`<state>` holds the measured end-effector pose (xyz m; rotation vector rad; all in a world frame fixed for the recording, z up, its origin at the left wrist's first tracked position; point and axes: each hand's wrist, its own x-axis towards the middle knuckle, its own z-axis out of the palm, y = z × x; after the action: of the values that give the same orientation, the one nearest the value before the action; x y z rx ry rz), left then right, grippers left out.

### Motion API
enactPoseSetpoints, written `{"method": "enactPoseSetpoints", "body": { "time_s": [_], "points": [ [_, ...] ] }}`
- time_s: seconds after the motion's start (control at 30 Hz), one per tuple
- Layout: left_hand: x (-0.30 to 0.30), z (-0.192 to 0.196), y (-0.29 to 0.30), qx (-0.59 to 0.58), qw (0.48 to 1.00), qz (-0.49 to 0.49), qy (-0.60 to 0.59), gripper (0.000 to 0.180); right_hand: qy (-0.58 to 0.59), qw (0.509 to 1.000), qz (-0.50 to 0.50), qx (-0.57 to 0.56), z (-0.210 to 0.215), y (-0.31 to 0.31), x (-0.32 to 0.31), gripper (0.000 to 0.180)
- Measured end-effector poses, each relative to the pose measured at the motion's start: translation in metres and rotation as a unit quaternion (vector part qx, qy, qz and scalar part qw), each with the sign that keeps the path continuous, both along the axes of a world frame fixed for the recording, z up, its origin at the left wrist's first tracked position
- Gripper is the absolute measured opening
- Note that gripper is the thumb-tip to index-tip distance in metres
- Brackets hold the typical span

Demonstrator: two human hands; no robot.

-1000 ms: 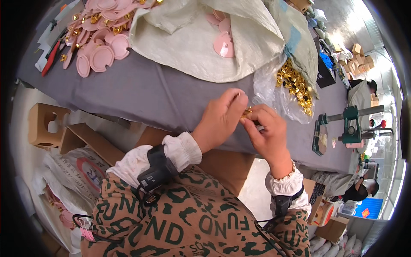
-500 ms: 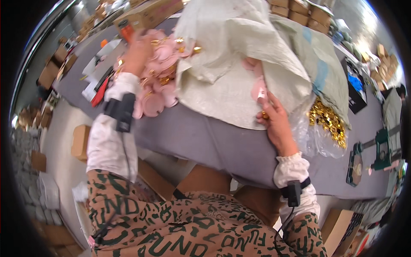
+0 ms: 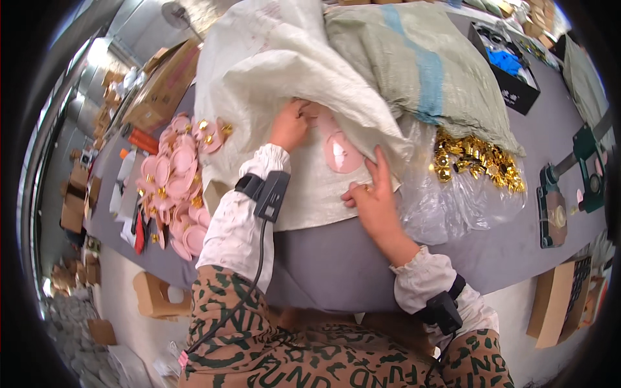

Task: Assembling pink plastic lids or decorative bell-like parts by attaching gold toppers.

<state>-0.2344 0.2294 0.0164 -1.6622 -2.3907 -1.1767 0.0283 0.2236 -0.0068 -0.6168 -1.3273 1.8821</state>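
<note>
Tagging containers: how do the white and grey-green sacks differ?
The white sack is paler; the grey-green sack has a blue stripe. The white sack gapes, showing pink discs; the grey-green sack has gold pieces at its edge. The left hand reaches into the white sack; the grey-green sack is untouched. Both look woven.

Discs (image 3: 176,184) left of sack (image 3: 294,77), apparent press (image 3: 590,184) far right

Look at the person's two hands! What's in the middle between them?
In the head view, a shiny pink disc lies between the left hand and the right hand, at the open mouth of the white sack.
</note>
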Motion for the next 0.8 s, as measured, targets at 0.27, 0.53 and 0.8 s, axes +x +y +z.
{"method": "enactPoseSetpoints", "body": {
  "time_s": [0.27, 0.53, 0.8],
  "points": [
    [0.015, 0.007, 0.105, -0.271, 0.937, -0.209, 0.074, 0.047, -0.061, 0.996, -0.063, 0.007, -0.005, 0.017, 0.002, 0.076],
    [0.016, 0.037, -0.015, -0.25, 0.912, -0.08, -0.315, 0.047, -0.047, 0.998, -0.002, 0.042, -0.001, 0.008, -0.007, 0.076],
    [0.11, 0.033, -0.104, -0.143, 0.911, -0.043, -0.384, 0.041, -0.175, 0.919, -0.03, 0.352, 0.001, -0.001, 0.01, 0.071]
  ]
}}
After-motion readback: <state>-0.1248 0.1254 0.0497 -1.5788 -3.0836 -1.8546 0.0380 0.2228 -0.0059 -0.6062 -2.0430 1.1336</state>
